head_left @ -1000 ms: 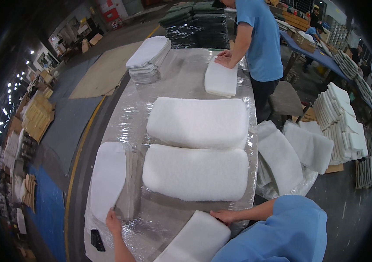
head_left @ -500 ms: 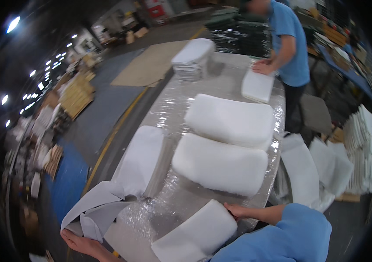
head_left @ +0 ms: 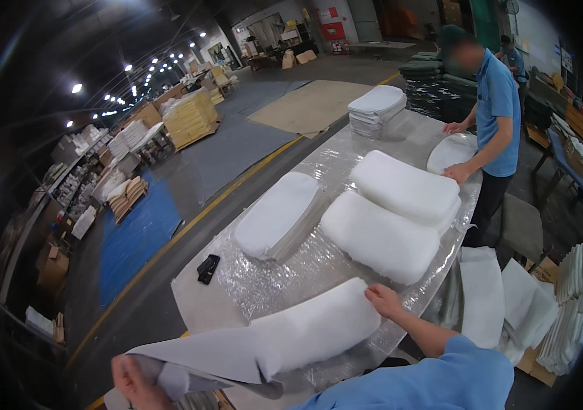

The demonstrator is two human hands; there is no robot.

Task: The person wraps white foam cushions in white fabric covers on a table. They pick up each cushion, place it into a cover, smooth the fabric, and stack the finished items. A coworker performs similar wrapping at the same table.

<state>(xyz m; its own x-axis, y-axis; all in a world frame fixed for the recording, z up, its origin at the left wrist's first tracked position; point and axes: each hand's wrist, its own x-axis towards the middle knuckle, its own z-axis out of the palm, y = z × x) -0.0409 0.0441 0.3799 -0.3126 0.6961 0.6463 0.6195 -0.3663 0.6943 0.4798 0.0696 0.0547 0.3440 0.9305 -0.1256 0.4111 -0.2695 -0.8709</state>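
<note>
My left hand (head_left: 134,386) is closed on the end of a grey fabric piece (head_left: 199,352), which stretches out toward the right. Its other end meets a white fluffy pad (head_left: 322,318) at the table's near side; whether it lies over or around the pad I cannot tell. Pinched in my right hand (head_left: 386,301) is the pad's right end. Beyond it lie two stacks of thick white pads, a nearer stack (head_left: 380,236) and a farther stack (head_left: 408,184). Flat, round-ended light fabric pieces form a stack (head_left: 278,212) to their left.
Shiny clear film covers the table (head_left: 326,164). A small black object (head_left: 208,269) rests near its left edge. At the far right, a co-worker (head_left: 496,102) handles a white piece (head_left: 452,152). Another white stack (head_left: 377,106) stands far back; white sheets (head_left: 481,294) hang at right.
My left hand has drawn the grey fabric away from the flat stack to the near white pad, uncovering the black object. The view has swung left. The co-worker's hands have moved apart.
</note>
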